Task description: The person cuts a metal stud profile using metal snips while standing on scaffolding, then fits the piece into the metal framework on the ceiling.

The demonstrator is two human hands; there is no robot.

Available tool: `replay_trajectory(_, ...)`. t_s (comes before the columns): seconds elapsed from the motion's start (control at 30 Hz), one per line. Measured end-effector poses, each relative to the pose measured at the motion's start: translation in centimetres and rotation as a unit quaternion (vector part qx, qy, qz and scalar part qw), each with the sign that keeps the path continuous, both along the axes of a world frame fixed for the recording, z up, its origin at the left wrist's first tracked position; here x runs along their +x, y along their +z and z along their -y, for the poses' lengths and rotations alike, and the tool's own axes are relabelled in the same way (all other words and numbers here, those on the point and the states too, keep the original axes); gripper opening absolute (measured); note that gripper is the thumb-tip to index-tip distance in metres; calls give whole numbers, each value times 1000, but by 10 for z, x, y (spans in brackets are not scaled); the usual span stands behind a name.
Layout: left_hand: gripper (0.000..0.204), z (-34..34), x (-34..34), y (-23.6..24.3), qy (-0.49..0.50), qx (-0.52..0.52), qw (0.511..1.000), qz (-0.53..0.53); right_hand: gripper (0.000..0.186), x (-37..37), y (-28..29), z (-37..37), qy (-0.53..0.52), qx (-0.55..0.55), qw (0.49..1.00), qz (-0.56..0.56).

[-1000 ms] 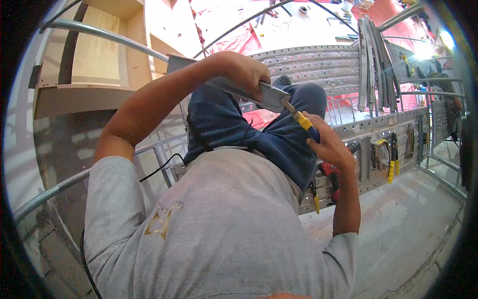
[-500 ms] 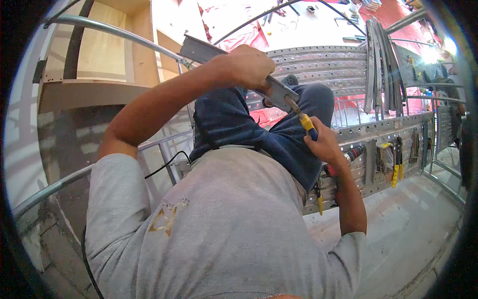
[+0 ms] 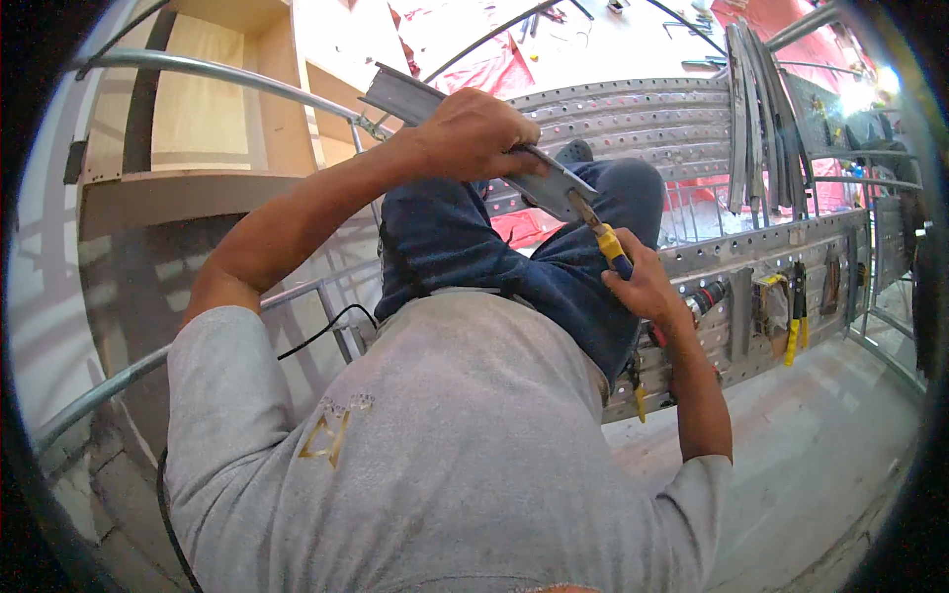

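My left hand [image 3: 479, 133] grips a long grey metal channel [image 3: 405, 97], held diagonally over my bent legs [image 3: 554, 262] in dark trousers. In my right hand [image 3: 645, 282] is a yellow-and-blue handled tool [image 3: 611, 242], its metal tip against the lower right end of the channel, near a hole there. The exact type of tool is hard to make out. Below that hand, a red-and-black power tool [image 3: 708, 296] and yellow-handled hand tools [image 3: 796, 328] rest on a perforated metal plank [image 3: 751, 237] at my right side.
Tubular scaffold rails [image 3: 227, 69] surround me. Plywood cabinets [image 3: 208, 119] stand at the left. Ahead are perforated metal boards [image 3: 618, 109] and upright grey strips [image 3: 751, 119]; beyond them lie red sheeting [image 3: 494, 74] and scattered tools. A pale floor [image 3: 791, 415] shows below right.
The channel's far end has tilted upward since a second ago, with my left hand still round it. My right hand has shifted slightly right in the view, keeping the tool at the channel's end.
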State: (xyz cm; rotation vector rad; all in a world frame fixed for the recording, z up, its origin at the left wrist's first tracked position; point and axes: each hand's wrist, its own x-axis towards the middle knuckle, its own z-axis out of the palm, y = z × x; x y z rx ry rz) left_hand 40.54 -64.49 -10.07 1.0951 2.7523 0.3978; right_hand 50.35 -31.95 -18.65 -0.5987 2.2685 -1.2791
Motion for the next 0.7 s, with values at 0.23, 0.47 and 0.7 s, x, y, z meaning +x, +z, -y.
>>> replay_trajectory(0.23, 41, -5, -6, 1, -6, 19, 1000, 16, 48, -3, -1, -6, 2, 4, 999, 44)
replay_trajectory(0.47, 41, -3, -7, -4, 19, 2, 997, 75, 52, -10, -2, -10, 24, 14, 997, 70)
replay_trajectory(0.7, 43, 0, -3, -7, 8, 31, 998, 47, 54, -9, 4, -5, 23, 42, 994, 97)
